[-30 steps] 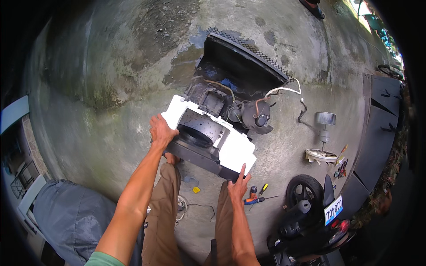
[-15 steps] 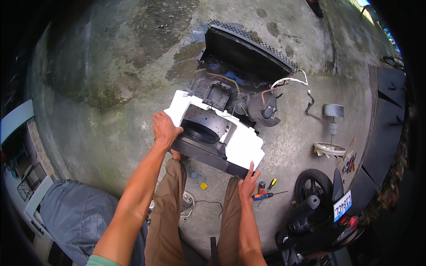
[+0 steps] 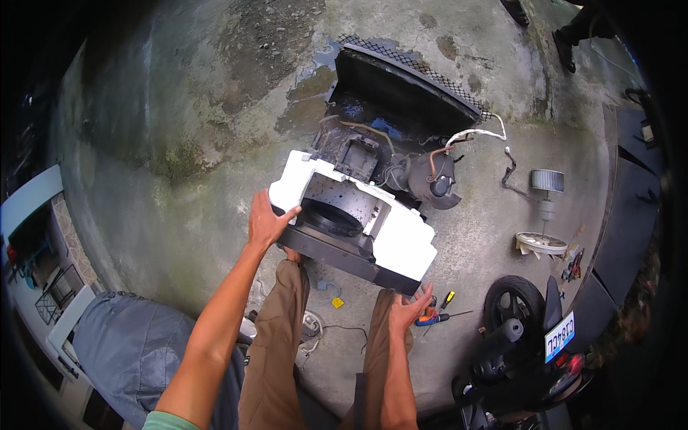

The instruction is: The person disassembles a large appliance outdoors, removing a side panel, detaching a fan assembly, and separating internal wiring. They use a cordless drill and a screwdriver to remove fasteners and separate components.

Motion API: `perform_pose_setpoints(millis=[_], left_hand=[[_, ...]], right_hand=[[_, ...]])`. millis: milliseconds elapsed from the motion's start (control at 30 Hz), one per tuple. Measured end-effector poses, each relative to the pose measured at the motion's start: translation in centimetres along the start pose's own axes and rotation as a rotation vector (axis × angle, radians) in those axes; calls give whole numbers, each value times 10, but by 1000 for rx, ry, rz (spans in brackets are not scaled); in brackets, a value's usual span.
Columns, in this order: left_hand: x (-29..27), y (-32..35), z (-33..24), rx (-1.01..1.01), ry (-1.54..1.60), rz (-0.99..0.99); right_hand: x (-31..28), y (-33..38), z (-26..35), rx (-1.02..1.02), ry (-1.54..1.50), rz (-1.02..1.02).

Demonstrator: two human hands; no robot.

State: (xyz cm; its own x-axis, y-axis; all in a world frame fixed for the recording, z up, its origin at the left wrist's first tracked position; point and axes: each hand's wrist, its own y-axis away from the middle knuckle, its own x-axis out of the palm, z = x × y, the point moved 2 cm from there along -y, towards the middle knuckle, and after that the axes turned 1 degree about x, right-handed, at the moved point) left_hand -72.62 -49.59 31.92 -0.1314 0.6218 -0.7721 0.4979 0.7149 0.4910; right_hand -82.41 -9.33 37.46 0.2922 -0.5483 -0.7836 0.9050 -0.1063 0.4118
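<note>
White foam housing (image 3: 358,226) gripped: left hand (image 3: 266,223), right hand (image 3: 408,309).

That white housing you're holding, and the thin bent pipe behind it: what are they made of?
White housing: probably foam or matte plastic, judging by its thick, dull white walls. Thin bent pipe: likely copper, given the reddish-brown metallic colour.

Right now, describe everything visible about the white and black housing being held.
The housing is a blocky white shell, seemingly foam or plastic, on a dark base, with a round black opening in its middle. It is held tilted above the concrete ground. The left hand grips its left end; the right hand supports its lower right corner. Behind it lies a dismantled dark unit.
</note>
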Motion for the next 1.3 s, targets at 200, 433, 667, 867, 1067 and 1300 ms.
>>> perform_pose_setpoints(millis=[200,433,667,867,1067,1300], left_hand=[[13,-1,59,-168,480,-34],[31,-3,74,-255,831,-80],[29,5,77,-282,874,-3],[34,-15,83,-122,897,-48],[40,-22,101,-154,924,48],[28,-6,108,-115,515,-62]], right_hand=[[55,29,-6,860,-1235,-64],[82,13,6,1035,-1332,-228],[78,15,18,1057,-1357,-267],[77,21,36,891,-1500,-145],[78,21,14,864,-1252,-141],[3,29,-142,742,-812,417]])
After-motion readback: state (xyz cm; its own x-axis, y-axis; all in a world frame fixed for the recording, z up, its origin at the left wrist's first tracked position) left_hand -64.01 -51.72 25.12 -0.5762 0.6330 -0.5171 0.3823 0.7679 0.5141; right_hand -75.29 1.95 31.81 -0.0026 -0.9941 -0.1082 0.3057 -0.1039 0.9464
